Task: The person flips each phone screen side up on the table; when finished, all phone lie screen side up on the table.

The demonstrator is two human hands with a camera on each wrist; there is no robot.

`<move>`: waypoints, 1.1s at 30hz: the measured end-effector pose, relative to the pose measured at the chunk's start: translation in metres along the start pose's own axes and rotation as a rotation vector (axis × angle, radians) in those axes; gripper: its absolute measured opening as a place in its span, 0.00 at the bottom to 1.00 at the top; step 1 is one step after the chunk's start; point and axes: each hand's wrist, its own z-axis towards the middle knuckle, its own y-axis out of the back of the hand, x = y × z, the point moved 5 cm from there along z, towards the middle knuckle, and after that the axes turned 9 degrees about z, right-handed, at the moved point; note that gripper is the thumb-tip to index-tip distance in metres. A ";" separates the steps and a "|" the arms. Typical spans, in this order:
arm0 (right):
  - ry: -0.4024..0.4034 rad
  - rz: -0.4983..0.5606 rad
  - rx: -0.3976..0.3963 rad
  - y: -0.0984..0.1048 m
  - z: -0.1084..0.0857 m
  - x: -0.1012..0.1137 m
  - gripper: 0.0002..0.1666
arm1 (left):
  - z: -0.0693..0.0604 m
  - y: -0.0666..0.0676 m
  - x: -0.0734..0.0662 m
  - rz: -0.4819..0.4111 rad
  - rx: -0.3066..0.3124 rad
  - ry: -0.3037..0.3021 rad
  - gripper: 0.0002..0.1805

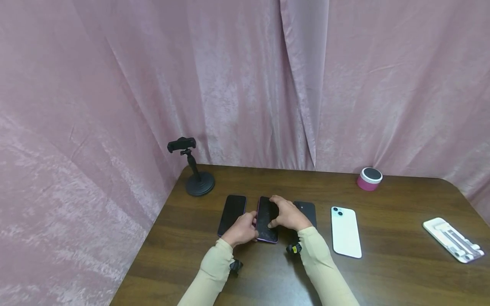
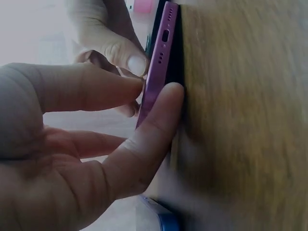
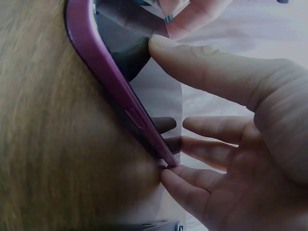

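A phone with a pinkish-purple frame point(image 1: 264, 216) lies screen up on the brown table. My left hand point(image 1: 242, 229) pinches its near left corner between thumb and forefinger, close to the port edge point(image 2: 159, 62) in the left wrist view. From the other side, my right hand point(image 1: 289, 214) rests its thumb tip on the glossy screen. Its other fingers reach out straight to the phone's edge, as the right wrist view shows beside the purple side frame point(image 3: 115, 82). The screen mirrors these fingers.
Left of the hands lies a black phone point(image 1: 232, 211). A dark phone point(image 1: 309, 212) is partly behind the right hand, and a white phone point(image 1: 346, 233) lies further right. Around them are a black phone stand point(image 1: 200, 183), a pink jar point(image 1: 368, 183) and a white patterned slab point(image 1: 451, 240).
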 end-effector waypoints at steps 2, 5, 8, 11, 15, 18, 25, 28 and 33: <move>-0.007 -0.009 0.000 0.000 0.000 -0.001 0.52 | 0.001 -0.001 0.001 -0.007 -0.005 0.002 0.25; -0.009 -0.026 0.003 -0.001 0.000 -0.001 0.52 | 0.001 -0.002 0.003 -0.023 -0.013 0.009 0.24; -0.007 -0.033 0.003 -0.003 0.000 -0.001 0.51 | 0.000 -0.002 0.003 -0.041 -0.010 0.030 0.24; -0.001 -0.039 0.004 -0.002 -0.001 0.000 0.51 | -0.001 -0.003 0.002 -0.044 -0.003 0.060 0.21; 0.004 -0.048 0.007 -0.001 -0.001 0.002 0.51 | -0.001 -0.002 0.001 -0.022 -0.012 0.089 0.16; 0.002 -0.055 0.008 -0.002 -0.001 0.003 0.50 | -0.001 -0.001 0.000 -0.014 -0.022 0.104 0.14; 0.010 -0.054 0.012 -0.003 -0.001 0.003 0.50 | 0.000 0.000 0.002 -0.016 -0.034 0.136 0.26; 0.010 -0.047 0.011 -0.003 -0.001 0.003 0.50 | 0.002 0.000 0.003 -0.014 -0.027 0.134 0.27; -0.002 -0.046 0.005 -0.005 0.000 0.002 0.50 | 0.002 0.002 0.003 0.022 -0.014 0.123 0.27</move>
